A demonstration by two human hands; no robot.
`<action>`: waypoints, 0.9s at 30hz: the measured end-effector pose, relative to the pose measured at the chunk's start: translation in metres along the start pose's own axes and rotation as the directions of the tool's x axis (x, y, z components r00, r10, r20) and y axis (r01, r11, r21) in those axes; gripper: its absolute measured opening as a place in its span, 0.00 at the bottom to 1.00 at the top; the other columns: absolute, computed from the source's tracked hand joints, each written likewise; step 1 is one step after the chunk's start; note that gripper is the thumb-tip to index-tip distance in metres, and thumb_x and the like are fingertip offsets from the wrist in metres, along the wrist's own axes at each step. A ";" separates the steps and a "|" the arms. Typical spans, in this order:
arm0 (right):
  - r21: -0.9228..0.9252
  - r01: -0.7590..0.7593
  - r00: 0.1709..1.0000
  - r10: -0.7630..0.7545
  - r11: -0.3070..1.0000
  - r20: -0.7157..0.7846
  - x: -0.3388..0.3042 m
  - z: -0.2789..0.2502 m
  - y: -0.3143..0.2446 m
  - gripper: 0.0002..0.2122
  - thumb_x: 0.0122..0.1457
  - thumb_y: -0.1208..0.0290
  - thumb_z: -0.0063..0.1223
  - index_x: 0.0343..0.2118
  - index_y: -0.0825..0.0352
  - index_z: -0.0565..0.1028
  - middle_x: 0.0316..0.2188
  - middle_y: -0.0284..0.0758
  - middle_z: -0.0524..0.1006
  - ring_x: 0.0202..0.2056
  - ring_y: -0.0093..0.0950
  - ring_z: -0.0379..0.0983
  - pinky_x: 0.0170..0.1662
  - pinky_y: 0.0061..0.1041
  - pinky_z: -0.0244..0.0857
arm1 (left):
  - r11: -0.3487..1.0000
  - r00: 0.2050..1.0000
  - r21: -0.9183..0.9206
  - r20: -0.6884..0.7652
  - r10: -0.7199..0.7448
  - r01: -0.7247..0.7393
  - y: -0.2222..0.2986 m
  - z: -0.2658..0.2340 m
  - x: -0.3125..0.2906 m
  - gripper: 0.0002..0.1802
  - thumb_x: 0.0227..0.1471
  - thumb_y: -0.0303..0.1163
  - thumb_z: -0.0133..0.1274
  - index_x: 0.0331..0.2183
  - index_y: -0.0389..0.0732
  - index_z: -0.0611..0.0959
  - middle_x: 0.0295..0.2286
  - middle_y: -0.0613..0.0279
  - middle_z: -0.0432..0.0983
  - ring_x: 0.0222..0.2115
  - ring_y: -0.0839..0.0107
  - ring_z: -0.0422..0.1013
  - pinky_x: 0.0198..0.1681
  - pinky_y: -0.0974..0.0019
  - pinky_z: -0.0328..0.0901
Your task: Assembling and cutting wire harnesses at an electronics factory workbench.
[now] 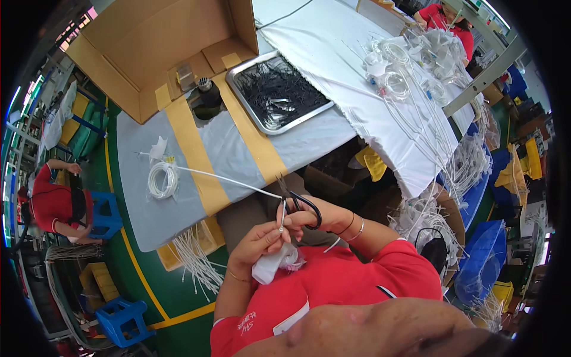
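Note:
A white cable runs from a tied coil on the grey table cover to my hands above my lap. My left hand is closed around the cable's end part, its fingertips meeting the other hand. In my right hand are black-handled scissors, blades pointing away from me; its thumb and finger also pinch at the cable. The exact spot between the fingertips is partly hidden. A clear and white plastic bag hangs just under my left hand, against my red shirt.
A metal tray of thin black strips lies beyond my hands, beside an open cardboard box and a dark bottle-shaped object. Coiled white cables pile up at right. Cable ends hang at left. Two people work farther off.

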State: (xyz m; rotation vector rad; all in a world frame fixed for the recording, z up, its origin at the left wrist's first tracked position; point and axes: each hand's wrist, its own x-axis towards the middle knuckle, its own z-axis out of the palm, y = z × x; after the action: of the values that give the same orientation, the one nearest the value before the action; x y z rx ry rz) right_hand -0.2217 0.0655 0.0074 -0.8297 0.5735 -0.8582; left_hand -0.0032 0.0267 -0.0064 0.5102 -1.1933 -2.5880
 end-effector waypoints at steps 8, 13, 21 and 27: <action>-0.294 0.086 0.888 -0.206 0.952 -0.410 0.011 -0.008 0.005 0.10 0.63 0.68 0.52 0.39 0.72 0.75 0.27 0.32 0.76 0.24 0.16 0.72 0.27 0.17 0.67 | 0.917 0.845 0.390 -0.460 0.272 -0.083 -0.008 0.001 0.023 0.10 0.63 0.32 0.50 0.38 0.37 0.83 0.20 0.74 0.70 0.18 0.89 0.60 0.21 0.80 0.54; -0.172 0.073 0.872 -0.146 0.982 -0.468 0.008 -0.001 0.005 0.09 0.62 0.70 0.53 0.39 0.72 0.74 0.27 0.32 0.74 0.24 0.17 0.70 0.28 0.19 0.70 | 0.884 0.806 0.458 -0.489 0.333 -0.087 -0.015 0.005 0.023 0.10 0.63 0.31 0.51 0.38 0.37 0.83 0.19 0.73 0.71 0.18 0.88 0.61 0.21 0.80 0.54; -0.075 -0.035 0.896 -0.002 0.997 -0.444 0.005 -0.002 0.005 0.11 0.61 0.67 0.53 0.37 0.72 0.74 0.20 0.28 0.71 0.22 0.17 0.68 0.26 0.18 0.67 | 0.852 0.806 0.518 -0.471 0.358 -0.076 -0.021 0.007 0.020 0.09 0.62 0.31 0.51 0.39 0.37 0.83 0.18 0.72 0.71 0.18 0.88 0.62 0.20 0.78 0.55; -0.043 -0.043 0.925 0.023 0.998 -0.380 0.006 -0.010 0.008 0.11 0.60 0.66 0.54 0.38 0.71 0.75 0.20 0.28 0.71 0.22 0.17 0.68 0.27 0.18 0.66 | 0.901 0.894 0.413 -0.341 0.289 -0.134 -0.018 0.001 0.021 0.11 0.66 0.33 0.46 0.39 0.36 0.80 0.19 0.73 0.67 0.18 0.87 0.57 0.21 0.79 0.51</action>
State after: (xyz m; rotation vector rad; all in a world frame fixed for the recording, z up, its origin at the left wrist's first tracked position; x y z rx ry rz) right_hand -0.2230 0.0597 -0.0052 -0.6997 0.9511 -0.9844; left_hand -0.0237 0.0310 -0.0242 0.8751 -1.5026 -1.9419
